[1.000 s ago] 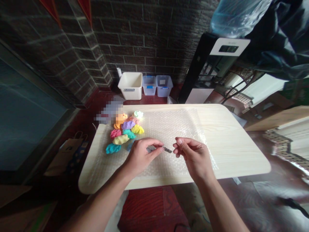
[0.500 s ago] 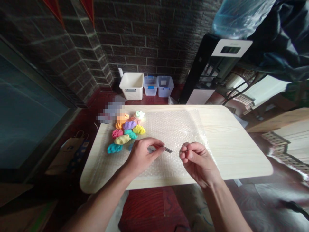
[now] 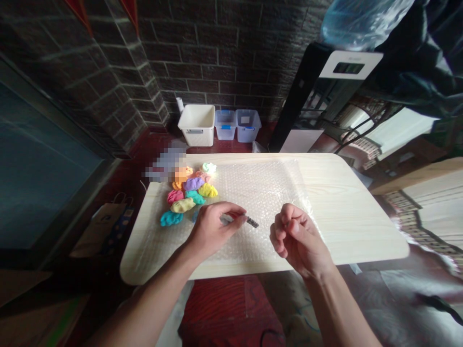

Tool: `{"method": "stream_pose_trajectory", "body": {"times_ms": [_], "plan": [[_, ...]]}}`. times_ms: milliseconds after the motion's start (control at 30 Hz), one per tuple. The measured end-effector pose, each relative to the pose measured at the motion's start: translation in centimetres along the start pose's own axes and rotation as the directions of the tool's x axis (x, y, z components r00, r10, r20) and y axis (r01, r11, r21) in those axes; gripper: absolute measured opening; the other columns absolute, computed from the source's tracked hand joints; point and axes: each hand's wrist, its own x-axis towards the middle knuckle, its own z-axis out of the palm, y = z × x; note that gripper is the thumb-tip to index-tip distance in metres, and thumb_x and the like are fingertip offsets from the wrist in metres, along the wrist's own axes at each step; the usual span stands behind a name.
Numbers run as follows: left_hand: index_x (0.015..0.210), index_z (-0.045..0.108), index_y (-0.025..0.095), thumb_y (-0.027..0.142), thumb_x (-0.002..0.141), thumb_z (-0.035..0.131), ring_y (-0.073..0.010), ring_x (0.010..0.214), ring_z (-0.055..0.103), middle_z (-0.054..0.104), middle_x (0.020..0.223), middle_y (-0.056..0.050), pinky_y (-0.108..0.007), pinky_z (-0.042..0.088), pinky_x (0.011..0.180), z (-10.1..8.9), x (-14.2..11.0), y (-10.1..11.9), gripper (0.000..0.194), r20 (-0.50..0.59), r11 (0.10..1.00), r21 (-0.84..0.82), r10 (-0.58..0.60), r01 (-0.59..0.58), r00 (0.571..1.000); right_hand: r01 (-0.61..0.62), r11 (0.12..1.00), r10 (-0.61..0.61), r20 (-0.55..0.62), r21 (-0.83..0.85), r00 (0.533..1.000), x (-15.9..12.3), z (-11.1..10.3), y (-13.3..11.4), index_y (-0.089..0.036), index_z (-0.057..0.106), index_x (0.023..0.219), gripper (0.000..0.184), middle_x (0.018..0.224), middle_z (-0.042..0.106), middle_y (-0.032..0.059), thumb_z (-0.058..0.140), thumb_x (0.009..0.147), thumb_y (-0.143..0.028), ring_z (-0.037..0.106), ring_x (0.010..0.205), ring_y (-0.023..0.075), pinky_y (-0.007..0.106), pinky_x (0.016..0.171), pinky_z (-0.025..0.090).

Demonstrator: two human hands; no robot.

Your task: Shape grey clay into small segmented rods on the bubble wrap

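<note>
My left hand (image 3: 213, 226) pinches a small dark segmented strip (image 3: 252, 222) between thumb and fingertips, its free end pointing right. To the right, my right hand (image 3: 302, 241) is raised with its fingers curled in and the thumb against the index finger; whatever it may hold is too small to make out. Both hands are above a sheet of bubble wrap (image 3: 249, 188) on a pale wooden table (image 3: 347, 207). Left of my left hand lie several soft coloured lumps, among them a teal one (image 3: 171, 219), a yellow one (image 3: 208, 190) and a purple one (image 3: 194, 183).
Beyond the table's far edge stand a white bin (image 3: 197, 126) and two clear bluish boxes, the right one (image 3: 248, 126) with a blue latch. A water dispenser (image 3: 307, 96) rises at the back right. A paper bag (image 3: 94, 226) rests on the floor at left.
My right hand's fingertips have lifted slightly and the fingers have shifted. My left hand keeps its hold on the dark strip. The whole view has moved a little.
</note>
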Motion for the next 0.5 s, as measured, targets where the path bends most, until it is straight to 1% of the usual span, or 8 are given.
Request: {"method": "stream_pose_trajectory", "body": {"times_ms": [67, 133, 233, 300, 367, 400, 433, 500], "plan": [[0.094, 0.080, 0.018, 0.021, 0.088, 0.076, -0.0186, 0.080, 0.076, 0.082, 0.089, -0.004, -0.028, 0.059, 0.077, 0.0, 0.0, 0.1, 0.007, -0.004, 1.000, 0.000, -0.003, 0.003, 1.000, 0.044, 0.999, -0.045, -0.018, -0.029, 0.999, 0.1, -0.1, 0.1, -0.023, 0.076, 0.075, 0.020, 0.063, 0.074, -0.0021, 0.095, 0.076, -0.030, 0.064, 0.048, 0.0093, 0.015, 0.042, 0.048], [0.093, 0.080, 0.018, 0.021, 0.088, 0.076, -0.0182, 0.080, 0.076, 0.082, 0.089, -0.004, -0.028, 0.059, 0.077, 0.0, 0.0, 0.2, 0.007, 0.000, 1.000, -0.003, 0.002, -0.002, 1.000, 0.071, 0.994, -0.076, -0.062, -0.078, 0.995, 0.4, -0.2, 0.2, -0.023, 0.080, 0.081, 0.015, 0.069, 0.076, -0.0006, 0.094, 0.077, -0.028, 0.066, 0.055, 0.0096, 0.018, 0.050, 0.052], [0.093, 0.080, 0.017, 0.021, 0.088, 0.076, -0.0182, 0.082, 0.076, 0.082, 0.091, -0.005, -0.028, 0.059, 0.079, -0.1, -0.1, 0.4, 0.008, 0.017, 1.000, -0.018, 0.008, -0.008, 1.000, 0.108, 0.976, -0.138, -0.151, -0.190, 0.979, 0.9, -0.4, 0.8, -0.022, 0.083, 0.093, 0.017, 0.085, 0.080, 0.0040, 0.091, 0.080, -0.030, 0.072, 0.071, 0.0150, 0.026, 0.065, 0.058], [0.095, 0.081, 0.017, 0.022, 0.088, 0.076, -0.0190, 0.084, 0.077, 0.083, 0.092, -0.005, -0.028, 0.060, 0.080, -0.1, -0.1, 0.5, 0.010, 0.031, 0.999, -0.043, -0.012, 0.013, 0.999, 0.158, 0.939, -0.226, -0.203, -0.305, 0.953, 1.2, -0.7, 1.3, -0.022, 0.083, 0.099, 0.018, 0.090, 0.081, 0.0056, 0.087, 0.085, -0.031, 0.073, 0.077, 0.0181, 0.032, 0.072, 0.059], [0.097, 0.082, 0.017, 0.024, 0.088, 0.076, -0.0200, 0.086, 0.077, 0.083, 0.093, -0.006, -0.029, 0.060, 0.082, -0.1, -0.1, 0.6, 0.013, 0.049, 0.995, -0.093, -0.043, 0.047, 0.998, 0.195, 0.888, -0.306, -0.218, -0.417, 0.927, 1.3, -0.9, 1.8, -0.021, 0.081, 0.097, 0.014, 0.085, 0.079, 0.0050, 0.084, 0.089, -0.031, 0.071, 0.074, 0.0180, 0.032, 0.070, 0.057], [0.098, 0.082, 0.017, 0.026, 0.088, 0.077, -0.0204, 0.087, 0.078, 0.083, 0.094, -0.007, -0.029, 0.061, 0.082, -0.1, -0.1, 0.7, 0.014, 0.063, 0.989, -0.130, -0.058, 0.066, 0.996, 0.202, 0.869, -0.326, -0.215, -0.452, 0.921, 1.4, -0.9, 1.9, -0.020, 0.080, 0.094, 0.011, 0.080, 0.077, 0.0039, 0.083, 0.090, -0.031, 0.069, 0.070, 0.0169, 0.031, 0.067, 0.055], [0.099, 0.082, 0.017, 0.027, 0.088, 0.077, -0.0206, 0.088, 0.078, 0.083, 0.095, -0.007, -0.029, 0.061, 0.082, -0.1, -0.1, 0.7, 0.016, 0.078, 0.981, -0.172, -0.073, 0.085, 0.994, 0.205, 0.860, -0.332, -0.209, -0.467, 0.920, 1.3, -0.9, 1.9, -0.020, 0.079, 0.090, 0.011, 0.076, 0.075, 0.0027, 0.083, 0.089, -0.030, 0.067, 0.066, 0.0156, 0.030, 0.064, 0.053], [0.099, 0.082, 0.016, 0.029, 0.086, 0.079, -0.0208, 0.088, 0.078, 0.083, 0.095, -0.008, -0.029, 0.062, 0.081, -0.1, -0.1, 0.7, 0.018, 0.103, 0.959, -0.258, -0.093, 0.117, 0.990, 0.210, 0.876, -0.322, -0.204, -0.435, 0.924, 1.3, -0.7, 1.8, -0.021, 0.076, 0.083, 0.013, 0.068, 0.071, -0.0001, 0.086, 0.086, -0.028, 0.062, 0.060, 0.0135, 0.027, 0.060, 0.050]]}}
